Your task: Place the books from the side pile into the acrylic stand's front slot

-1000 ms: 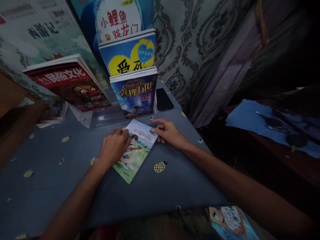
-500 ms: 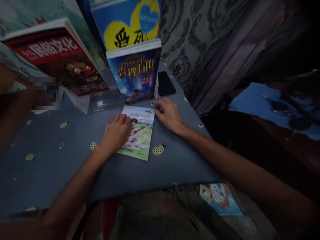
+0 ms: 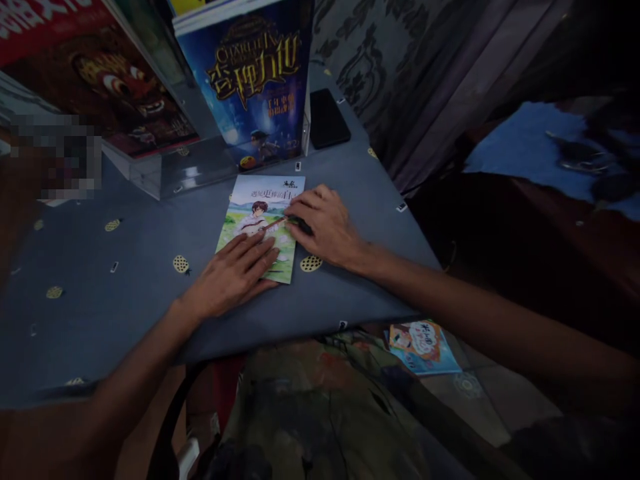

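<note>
A thin illustrated book [image 3: 255,210] with a green and white cover lies flat on the grey-blue tablecloth [image 3: 125,280]. My left hand [image 3: 234,273] rests palm down on its lower part with the fingers stretched flat. At the book's right edge my right hand [image 3: 324,225] has its fingers curled around a small dark object that I cannot make out.
A clear stand [image 3: 185,170] at the back holds upright books: a blue one [image 3: 255,80] and a red one [image 3: 105,87]. A black phone [image 3: 327,119] lies beside it. Patterned curtain [image 3: 390,73] to the right. Another book [image 3: 423,347] lies on the floor below the table edge.
The book was turned square to the stand. My left hand slid down to its lower part and my right hand came down its right edge. The view tilted downward.
</note>
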{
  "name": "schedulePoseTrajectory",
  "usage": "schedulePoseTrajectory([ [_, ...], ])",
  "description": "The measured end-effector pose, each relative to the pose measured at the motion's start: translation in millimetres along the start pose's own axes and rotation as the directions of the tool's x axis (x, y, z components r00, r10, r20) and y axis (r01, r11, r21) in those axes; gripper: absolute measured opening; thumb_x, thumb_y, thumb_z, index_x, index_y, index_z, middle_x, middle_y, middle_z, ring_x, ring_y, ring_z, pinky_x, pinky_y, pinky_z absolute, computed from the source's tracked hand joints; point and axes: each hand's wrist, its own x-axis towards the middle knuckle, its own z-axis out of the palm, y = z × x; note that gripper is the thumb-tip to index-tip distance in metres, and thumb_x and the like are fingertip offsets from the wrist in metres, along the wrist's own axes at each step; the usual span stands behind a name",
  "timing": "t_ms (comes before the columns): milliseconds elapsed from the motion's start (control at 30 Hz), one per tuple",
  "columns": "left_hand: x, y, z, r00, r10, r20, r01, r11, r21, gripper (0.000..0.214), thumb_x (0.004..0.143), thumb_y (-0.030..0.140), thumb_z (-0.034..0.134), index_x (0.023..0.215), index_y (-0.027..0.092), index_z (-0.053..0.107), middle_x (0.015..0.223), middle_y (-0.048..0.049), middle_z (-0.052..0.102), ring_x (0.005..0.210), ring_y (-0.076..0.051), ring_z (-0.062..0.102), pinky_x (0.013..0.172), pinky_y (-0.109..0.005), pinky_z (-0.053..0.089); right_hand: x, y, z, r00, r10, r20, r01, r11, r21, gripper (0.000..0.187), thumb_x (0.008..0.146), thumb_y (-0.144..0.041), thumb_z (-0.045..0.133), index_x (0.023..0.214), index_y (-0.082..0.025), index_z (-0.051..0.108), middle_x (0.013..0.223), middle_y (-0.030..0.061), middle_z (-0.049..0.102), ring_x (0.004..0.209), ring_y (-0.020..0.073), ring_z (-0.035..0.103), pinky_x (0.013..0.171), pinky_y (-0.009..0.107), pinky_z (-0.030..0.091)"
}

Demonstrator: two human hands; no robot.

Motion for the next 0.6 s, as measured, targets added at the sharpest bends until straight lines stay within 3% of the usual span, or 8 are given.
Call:
schedulePoseTrajectory([
  [267, -4, 0, 3.6, 0.994, 0.035, -0.104, -0.031, 0.999, 0.04, 0.034, 0.102, 0.025, 0.05, 0.132, 0.014, 0.062, 0.133, -0.0129, 0.068, 0.132, -0.029, 0.058, 0.11, -0.048, 0.051, -9, -4, -1, 0.995, -0.035, 0.092, 0.03, 0.998, 0.055, 0.062, 0.095, -0.065, 0.046, 0.127, -0.015, 0.064, 0.132, 0.0184, 0.059, 0.127, 0.0354, 0.049, 0.106, 0.053, 0.035],
  [433, -5, 2, 2.5, 0.994, 0.035, -0.102, -0.035, 0.999, 0.007, 0.039, 0.1, 0.028, 0.053, 0.136, 0.014, 0.059, 0.135, -0.0147, 0.066, 0.134, -0.031, 0.055, 0.111, -0.05, 0.049, -12, -6, -3, 0.967, -0.037, 0.252, 0.019, 0.997, 0.07, 0.089, 0.084, -0.08, 0.05, 0.15, -0.02, 0.044, 0.158, 0.0198, 0.039, 0.149, 0.043, 0.026, 0.115, 0.065, 0.022],
  [600, 0, -2, -1.6, 0.993, -0.017, -0.114, 0.008, 0.997, -0.073, 0.033, 0.101, 0.032, 0.053, 0.128, 0.017, 0.063, 0.128, -0.011, 0.07, 0.126, -0.027, 0.061, 0.105, -0.045, 0.052, -12, -8, -5, 0.943, -0.049, 0.329, 0.03, 0.998, 0.063, 0.108, 0.075, -0.083, 0.06, 0.157, -0.02, 0.032, 0.165, 0.0214, 0.027, 0.153, 0.0443, 0.015, 0.118, 0.068, 0.016],
])
